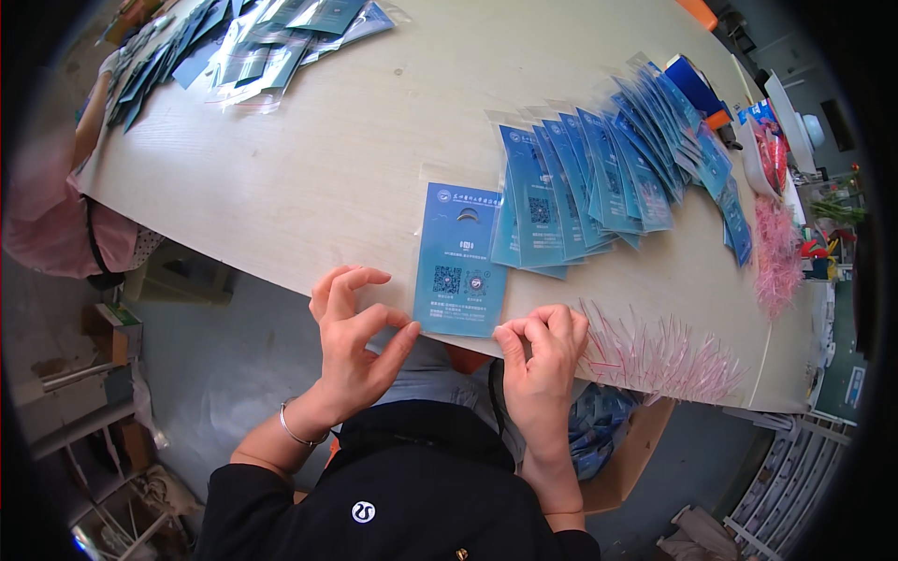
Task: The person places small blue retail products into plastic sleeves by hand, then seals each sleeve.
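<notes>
A blue card in a clear plastic bag (460,257) lies near the table's front edge, its long side pointing away from me. It bears two square codes and a small ring-shaped mark near its top. With thumb and forefinger, my left hand (354,332) pinches the lower left corner, its other fingers raised. At the lower right corner my right hand (545,351) is closed in a pinch, with the remaining fingers curled. Just right of this card, a fanned row of similar bagged blue cards (575,182) overlaps and runs toward the far right.
Pink-and-clear thin strips (669,360) lie at the front edge on the right; another pink bunch (774,252) hangs farther right. More bagged cards (267,47) are piled at the far left, near another person's arm (91,117). Below the table, a cardboard box (636,453) holds blue packets.
</notes>
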The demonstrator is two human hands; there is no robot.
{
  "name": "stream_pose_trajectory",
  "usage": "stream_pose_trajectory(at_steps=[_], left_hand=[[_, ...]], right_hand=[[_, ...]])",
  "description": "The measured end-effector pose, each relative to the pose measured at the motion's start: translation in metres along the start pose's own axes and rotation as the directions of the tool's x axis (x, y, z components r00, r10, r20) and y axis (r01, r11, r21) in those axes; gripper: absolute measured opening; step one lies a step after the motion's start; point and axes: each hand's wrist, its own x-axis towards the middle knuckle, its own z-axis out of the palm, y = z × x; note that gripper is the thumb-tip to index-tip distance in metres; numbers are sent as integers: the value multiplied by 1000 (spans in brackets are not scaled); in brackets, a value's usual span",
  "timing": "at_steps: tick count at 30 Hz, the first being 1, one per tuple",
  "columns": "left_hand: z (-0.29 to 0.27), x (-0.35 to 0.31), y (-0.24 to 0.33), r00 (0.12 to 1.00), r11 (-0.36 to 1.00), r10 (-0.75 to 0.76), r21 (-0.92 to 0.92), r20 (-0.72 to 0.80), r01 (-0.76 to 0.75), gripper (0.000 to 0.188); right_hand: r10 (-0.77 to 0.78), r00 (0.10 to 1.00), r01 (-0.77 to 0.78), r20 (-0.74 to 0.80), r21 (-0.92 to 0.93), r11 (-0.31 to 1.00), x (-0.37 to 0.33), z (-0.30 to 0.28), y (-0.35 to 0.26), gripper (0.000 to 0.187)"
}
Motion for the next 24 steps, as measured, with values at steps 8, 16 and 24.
stream_pose_trajectory(at_steps=[8, 16, 24], left_hand=[[-3, 2, 3, 998, 998, -34, 50, 45, 31, 11], [9, 8, 11, 998, 994, -50, 93, -29, 53, 15], [22, 3, 4, 951, 907, 300, 288, 73, -308, 49]], right_hand=[[9, 1000, -7, 16, -105, 994, 4, -2, -8, 13], [95, 995, -97, -26, -79, 992, 9, -2, -11, 13], [-445, 885, 411, -134, -222, 884, -4, 28, 5, 24]])
